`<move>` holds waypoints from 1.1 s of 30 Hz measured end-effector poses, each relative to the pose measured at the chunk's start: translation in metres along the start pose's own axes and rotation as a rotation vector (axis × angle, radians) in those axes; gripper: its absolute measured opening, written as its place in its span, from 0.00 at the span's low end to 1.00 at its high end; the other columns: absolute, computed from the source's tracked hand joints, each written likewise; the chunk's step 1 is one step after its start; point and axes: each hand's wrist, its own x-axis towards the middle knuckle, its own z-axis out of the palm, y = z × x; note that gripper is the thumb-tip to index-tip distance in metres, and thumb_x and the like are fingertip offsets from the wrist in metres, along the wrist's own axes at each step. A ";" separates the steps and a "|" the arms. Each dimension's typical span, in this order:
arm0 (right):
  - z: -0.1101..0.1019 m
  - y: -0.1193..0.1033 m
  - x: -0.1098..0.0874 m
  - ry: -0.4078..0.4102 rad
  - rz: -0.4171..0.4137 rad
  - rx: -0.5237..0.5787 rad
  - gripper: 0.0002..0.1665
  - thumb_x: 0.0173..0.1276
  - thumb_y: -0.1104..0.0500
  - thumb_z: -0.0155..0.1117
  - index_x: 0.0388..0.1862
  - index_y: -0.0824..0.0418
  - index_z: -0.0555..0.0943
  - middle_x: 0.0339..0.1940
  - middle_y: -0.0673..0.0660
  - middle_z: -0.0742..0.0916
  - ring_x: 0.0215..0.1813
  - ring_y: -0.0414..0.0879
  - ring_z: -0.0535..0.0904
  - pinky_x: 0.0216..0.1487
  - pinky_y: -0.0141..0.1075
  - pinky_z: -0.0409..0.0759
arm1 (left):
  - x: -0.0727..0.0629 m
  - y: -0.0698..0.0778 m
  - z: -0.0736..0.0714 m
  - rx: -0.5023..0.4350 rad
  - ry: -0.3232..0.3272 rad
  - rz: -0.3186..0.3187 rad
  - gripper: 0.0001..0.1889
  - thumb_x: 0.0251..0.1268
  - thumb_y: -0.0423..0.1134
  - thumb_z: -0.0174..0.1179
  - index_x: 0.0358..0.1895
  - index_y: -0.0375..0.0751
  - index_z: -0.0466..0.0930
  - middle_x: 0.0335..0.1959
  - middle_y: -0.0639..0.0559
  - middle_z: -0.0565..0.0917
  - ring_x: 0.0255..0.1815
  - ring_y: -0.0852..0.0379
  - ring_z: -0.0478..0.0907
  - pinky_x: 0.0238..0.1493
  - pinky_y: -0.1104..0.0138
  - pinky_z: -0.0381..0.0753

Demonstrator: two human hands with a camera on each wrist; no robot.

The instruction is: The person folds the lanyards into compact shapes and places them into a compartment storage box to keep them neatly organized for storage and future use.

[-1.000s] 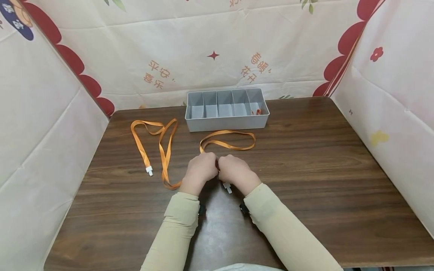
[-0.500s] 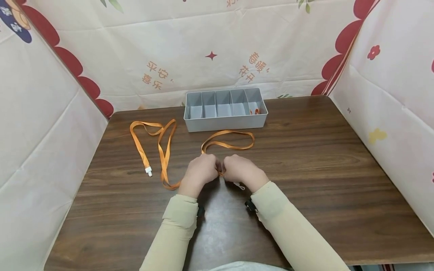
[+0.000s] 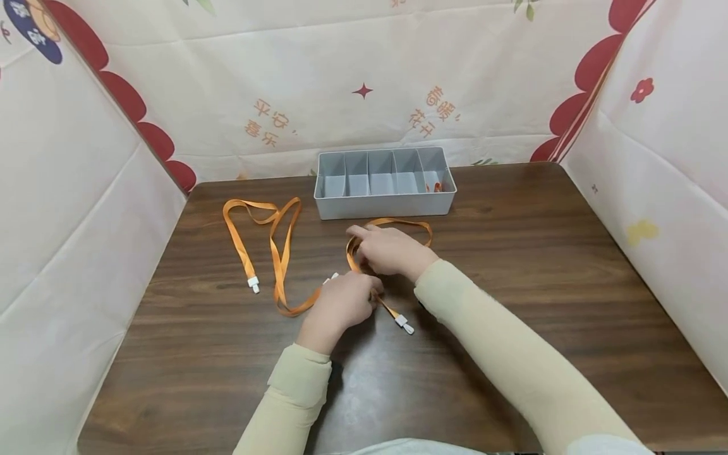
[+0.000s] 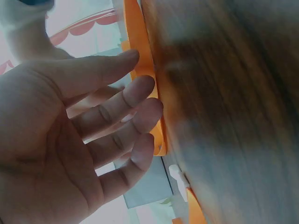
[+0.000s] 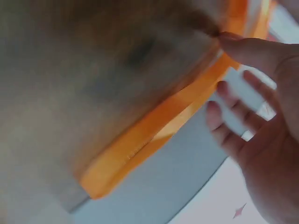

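Note:
An orange lanyard lies on the table between my hands, its loop (image 3: 398, 220) behind the right hand and its white clip (image 3: 404, 324) just right of the left hand. My left hand (image 3: 344, 306) is low over this strap; in the left wrist view its fingers (image 4: 148, 112) are loosely bent, fingertips close to the orange band (image 4: 140, 32). My right hand (image 3: 392, 253) reaches over the loop's left bend with fingers extended. The right wrist view has its thumb (image 5: 247, 49) at the orange strap (image 5: 149, 133), the other fingers spread apart.
A second orange lanyard (image 3: 277, 253) with a white clip (image 3: 253, 284) lies to the left. Another white clip (image 3: 332, 277) shows beside the left hand. At the back stands a grey divided box (image 3: 387, 205) with small orange pieces (image 3: 437, 187) in its right compartment. Printed cloth surrounds the table.
My hands were close together on the lanyard near its clip. The right hand has moved forward to the loop, the left stays near the strap, and the clip end now lies exposed.

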 end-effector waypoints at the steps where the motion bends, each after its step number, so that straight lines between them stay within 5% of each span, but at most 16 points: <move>1: 0.000 0.001 0.006 -0.005 -0.037 -0.025 0.18 0.72 0.69 0.63 0.30 0.47 0.91 0.77 0.52 0.77 0.67 0.55 0.81 0.47 0.45 0.85 | -0.002 0.000 0.000 0.002 0.000 0.001 0.12 0.72 0.35 0.66 0.48 0.60 0.92 0.42 0.58 0.92 0.37 0.51 0.87 0.32 0.57 0.81; 4: -0.003 0.005 0.021 -0.042 -0.109 -0.083 0.20 0.74 0.70 0.59 0.36 0.49 0.92 0.76 0.48 0.80 0.68 0.54 0.82 0.53 0.45 0.86 | -0.008 0.001 0.001 0.003 -0.011 0.011 0.11 0.71 0.37 0.68 0.48 0.60 0.92 0.43 0.58 0.92 0.39 0.52 0.88 0.32 0.59 0.82; 9: -0.010 0.009 0.039 -0.129 -0.135 -0.119 0.18 0.78 0.66 0.56 0.54 0.53 0.90 0.57 0.48 0.90 0.57 0.49 0.87 0.60 0.46 0.87 | -0.014 0.004 0.008 0.018 -0.031 0.037 0.11 0.71 0.40 0.69 0.50 0.62 0.91 0.45 0.58 0.92 0.43 0.52 0.89 0.40 0.58 0.86; 16: -0.018 0.014 0.049 -0.113 -0.138 -0.174 0.09 0.75 0.64 0.61 0.34 0.57 0.85 0.39 0.54 0.90 0.40 0.52 0.86 0.49 0.50 0.87 | -0.020 0.007 0.010 0.053 -0.039 0.044 0.12 0.71 0.40 0.69 0.52 0.62 0.92 0.47 0.59 0.93 0.43 0.52 0.90 0.40 0.56 0.88; 21: -0.018 0.017 0.048 -0.112 -0.089 -0.176 0.08 0.75 0.61 0.63 0.34 0.57 0.85 0.40 0.56 0.89 0.39 0.53 0.85 0.47 0.50 0.86 | -0.023 0.008 0.011 0.037 -0.055 0.059 0.10 0.71 0.39 0.68 0.48 0.57 0.93 0.46 0.58 0.92 0.40 0.53 0.89 0.37 0.58 0.87; 33: -0.012 0.023 0.040 -0.096 -0.157 -0.077 0.06 0.73 0.64 0.65 0.46 0.56 0.84 0.44 0.54 0.82 0.36 0.49 0.81 0.42 0.44 0.84 | -0.022 0.010 0.012 0.026 -0.065 0.065 0.08 0.71 0.39 0.67 0.47 0.55 0.92 0.46 0.57 0.90 0.43 0.55 0.88 0.41 0.57 0.87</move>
